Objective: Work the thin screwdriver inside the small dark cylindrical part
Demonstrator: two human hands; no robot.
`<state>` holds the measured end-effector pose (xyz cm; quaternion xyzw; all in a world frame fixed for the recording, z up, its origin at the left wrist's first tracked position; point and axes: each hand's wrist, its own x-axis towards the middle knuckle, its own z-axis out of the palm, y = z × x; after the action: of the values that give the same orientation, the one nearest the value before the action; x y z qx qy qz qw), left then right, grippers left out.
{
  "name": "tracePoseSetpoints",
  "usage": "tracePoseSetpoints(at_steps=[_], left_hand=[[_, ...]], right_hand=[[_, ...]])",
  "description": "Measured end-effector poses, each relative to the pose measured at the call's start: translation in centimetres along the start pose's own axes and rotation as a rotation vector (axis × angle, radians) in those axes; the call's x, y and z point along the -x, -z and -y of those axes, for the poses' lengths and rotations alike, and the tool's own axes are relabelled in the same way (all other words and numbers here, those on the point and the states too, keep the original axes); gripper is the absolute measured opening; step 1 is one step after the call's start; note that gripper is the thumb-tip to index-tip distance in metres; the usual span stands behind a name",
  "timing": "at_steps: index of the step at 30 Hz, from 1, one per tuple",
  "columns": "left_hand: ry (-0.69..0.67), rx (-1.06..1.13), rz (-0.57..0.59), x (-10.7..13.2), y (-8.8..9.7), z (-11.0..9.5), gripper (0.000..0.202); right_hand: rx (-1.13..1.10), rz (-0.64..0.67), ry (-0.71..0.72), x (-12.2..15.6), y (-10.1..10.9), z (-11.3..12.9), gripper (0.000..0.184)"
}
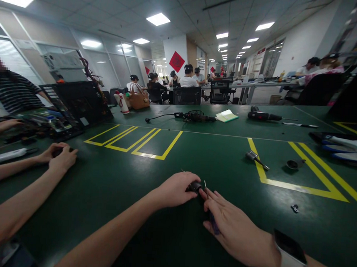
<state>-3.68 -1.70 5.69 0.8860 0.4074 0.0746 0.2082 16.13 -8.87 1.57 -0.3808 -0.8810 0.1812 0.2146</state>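
Note:
My left hand (176,188) rests on the green table (102,185) with its fingers closed around a small black part (195,186). My right hand (234,229), with a white watch (288,257) on the wrist, meets it from the right. Its fingers pinch a thin dark tool (212,220) whose metal tip (205,184) pokes up beside the black part. The two hands touch at the fingertips.
A co-worker's two hands (60,156) work on a small dark object at the left. On the table lie a small driver (257,158), a black round cap (293,164), a tiny black piece (295,208), a power drill (262,115), a notebook (226,116) and a cabled tool (194,116). People sit at desks behind.

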Motion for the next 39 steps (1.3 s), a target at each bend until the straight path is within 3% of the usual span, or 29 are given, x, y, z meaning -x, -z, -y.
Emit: tracePoseSetpoints(at_steps=[12,18,20,23,27,33,36,39], left_hand=[[-0.025,-0.032,0.07,0.6,0.0,-1.8,0.028],[-0.088,-0.04,0.16,1.0,-0.4,-3.9,0.028],[-0.096,-0.025,0.18,1.1,-0.4,-4.4,0.03],[-0.05,0.048,0.181,1.5,-0.4,-4.7,0.032],[0.13,0.41,0.08,2.5,-0.8,-5.2,0.035],[0.315,1.266,-0.14,3.1,-2.1,-8.1,0.041],[0.364,1.45,-0.226,3.2,-2.3,-9.3,0.04],[0.41,1.492,-0.234,3.5,-2.4,-9.5,0.04]], right_hand=[[0.08,0.11,-0.077,2.4,1.2,1.3,0.024],[-0.042,0.13,-0.063,5.3,1.6,1.1,0.02],[-0.115,0.063,-0.077,6.6,1.7,0.7,0.026],[-0.203,-0.18,-0.165,8.4,1.7,-0.1,0.038],[-0.332,-0.439,-0.408,9.1,2.4,-0.4,0.028],[-0.642,-0.424,-0.657,7.2,3.3,0.1,0.046],[-0.635,-0.414,-0.678,7.0,3.2,0.3,0.047],[-0.594,-0.39,-0.665,7.1,3.2,0.3,0.05]])
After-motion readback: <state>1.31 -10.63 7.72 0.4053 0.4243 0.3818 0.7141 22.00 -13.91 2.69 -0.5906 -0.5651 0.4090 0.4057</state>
